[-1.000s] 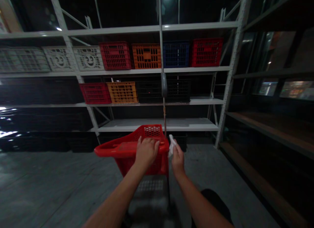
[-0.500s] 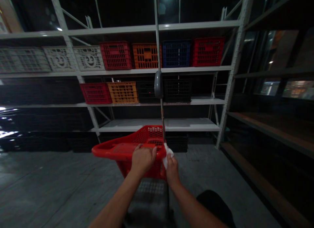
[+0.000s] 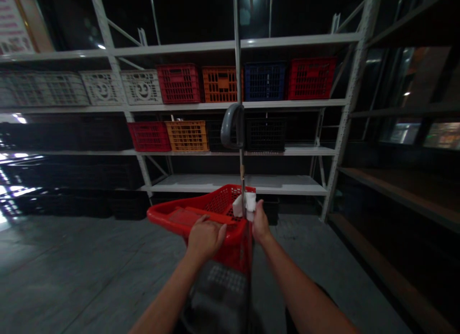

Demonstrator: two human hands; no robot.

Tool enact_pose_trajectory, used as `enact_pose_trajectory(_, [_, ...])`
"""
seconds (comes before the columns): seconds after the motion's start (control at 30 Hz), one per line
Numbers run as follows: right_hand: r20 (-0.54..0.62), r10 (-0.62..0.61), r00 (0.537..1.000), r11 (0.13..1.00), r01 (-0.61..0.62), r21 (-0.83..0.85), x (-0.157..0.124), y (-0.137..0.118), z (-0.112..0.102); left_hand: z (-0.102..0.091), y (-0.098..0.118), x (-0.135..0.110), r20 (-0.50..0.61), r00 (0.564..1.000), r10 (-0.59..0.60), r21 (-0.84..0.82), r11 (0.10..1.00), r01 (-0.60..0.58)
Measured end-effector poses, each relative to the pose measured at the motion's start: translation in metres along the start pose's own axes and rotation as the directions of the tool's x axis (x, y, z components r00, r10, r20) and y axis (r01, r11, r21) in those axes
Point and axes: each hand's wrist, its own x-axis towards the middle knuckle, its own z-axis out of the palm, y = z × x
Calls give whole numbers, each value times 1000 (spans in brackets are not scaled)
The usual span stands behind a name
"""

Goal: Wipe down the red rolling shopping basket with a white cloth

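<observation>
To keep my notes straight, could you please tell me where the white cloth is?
In the head view, the white cloth is right of centre, in the right hand, showing on both sides of the metal pole at the red cart.

Before me the grey floor (image 3: 89,271) bears the red cart (image 3: 233,252). Beyond the cart I see a white upper shelf (image 3: 294,104): white crates (image 3: 142,87) sit left of the cart, a pinkish-red crate (image 3: 179,84) and an orange crate (image 3: 219,85) above it, a blue crate (image 3: 265,82) and a bright red crate (image 3: 312,79) towards its right. On the lower shelf (image 3: 312,150), above the cart, stand a deep red crate (image 3: 149,136), a yellow crate (image 3: 187,136) and black crates (image 3: 266,135).
</observation>
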Motion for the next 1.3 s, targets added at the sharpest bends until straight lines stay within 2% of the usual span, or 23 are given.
enact_pose_trajectory(0.03, [13,42,999,996,-43,79,-2,0,-1,-1,-3,-2,0,1000,6,-8,1000,-6])
enact_pose_trajectory(0.1, [127,114,985,978,-133,158,-3,-2,-6,-3,-8,-5,0,1000,17,-24,1000,-17])
enact_pose_trajectory(0.17, [293,154,944,974,-194,115,-1,-7,-11,-5,-13,-8,0,1000,26,-39,999,-26])
enact_pose_trajectory(0.23, [406,198,892,964,-252,84,3,-12,-15,-6,-17,-11,-4,999,35,-54,998,-35])
enact_pose_trajectory(0.33, [451,251,856,930,-342,132,8,-17,-17,-6,-22,-13,-15,998,55,-77,995,-56])
enact_pose_trajectory(0.43, [448,247,859,915,-359,184,7,-17,-18,-6,-25,-15,-19,998,68,-90,994,-69])
enact_pose_trajectory(0.53, [476,201,856,935,-313,168,3,-18,-16,-7,-25,-15,-13,998,69,-78,995,-70])
enact_pose_trajectory(0.63, [497,183,849,968,-242,58,0,-17,-7,-7,-25,-14,-21,997,74,-89,993,-75])
enact_pose_trajectory(0.73, [375,126,919,990,-91,-108,-2,-12,8,-6,-26,-13,-38,996,79,-108,991,-82])
enact_pose_trajectory(0.8, [266,29,963,983,20,-181,1,-14,19,-6,-26,-13,-51,995,80,-107,991,-86])
enact_pose_trajectory(0.83, [238,-19,971,977,69,-202,5,-20,26,-7,-26,-13,-56,995,81,-106,991,-87])
enact_pose_trajectory(0.9, [221,-111,969,965,159,-211,21,-41,41,-8,-25,-13,-58,995,84,-104,991,-89])
enact_pose_trajectory(0.97, [223,-211,952,950,254,-184,47,-74,59,-9,-25,-13,-42,995,87,-99,991,-91])
enact_pose_trajectory(1.07, [286,-332,899,914,382,-139,85,-120,85,-9,-26,-12,-18,996,90,-91,992,-91])
enact_pose_trajectory(1.13, [305,-365,880,892,424,-155,96,-132,94,-8,-29,-12,-13,996,91,-90,992,-92])
enact_pose_trajectory(1.2, [285,-369,885,878,432,-205,89,-123,92,-7,-32,-12,-10,995,97,-93,991,-98])
enact_pose_trajectory(1.3, [235,-303,924,888,363,-282,53,-81,72,-6,-36,-12,-3,994,113,-98,989,-113])
